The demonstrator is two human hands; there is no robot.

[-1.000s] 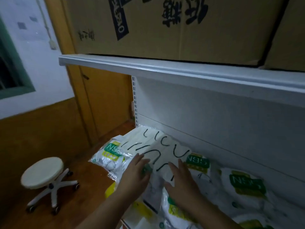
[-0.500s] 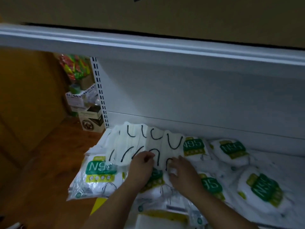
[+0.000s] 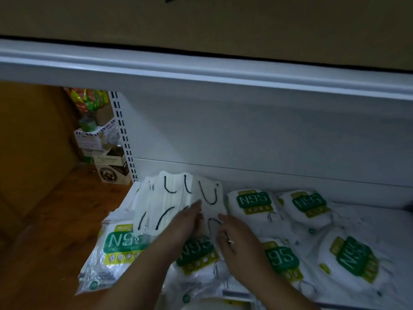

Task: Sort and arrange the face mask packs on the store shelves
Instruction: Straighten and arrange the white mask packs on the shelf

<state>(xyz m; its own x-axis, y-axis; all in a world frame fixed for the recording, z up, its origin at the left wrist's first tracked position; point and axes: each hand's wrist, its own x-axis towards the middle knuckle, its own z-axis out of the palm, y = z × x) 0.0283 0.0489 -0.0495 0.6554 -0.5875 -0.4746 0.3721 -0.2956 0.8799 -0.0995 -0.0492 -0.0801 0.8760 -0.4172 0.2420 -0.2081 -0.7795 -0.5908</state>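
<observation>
A clear pack of white face masks with black ear loops [image 3: 178, 198] stands on edge at the left end of the white shelf [image 3: 380, 218], leaning toward the back panel. My left hand [image 3: 185, 222] lies against its lower front with fingers stretched out. My right hand [image 3: 237, 240] touches the pack's lower right edge, fingers loosely bent. Around them lie several white packs with green N95 labels: one [image 3: 116, 249] hangs over the shelf's left end, one [image 3: 196, 253] lies under my hands, and others [image 3: 254, 202] rest flat to the right.
The shelf above [image 3: 201, 70] carries large cardboard boxes [image 3: 201, 21] and overhangs the work area. Left of the slotted upright [image 3: 121, 135] are stacked small cartons [image 3: 105, 157] and colourful bags [image 3: 89, 101] on a wooden floor [image 3: 44, 220].
The view has swung down and right, under the upper shelf. The white mask pack has been pushed back and more upright; both hands have stayed on its lower part.
</observation>
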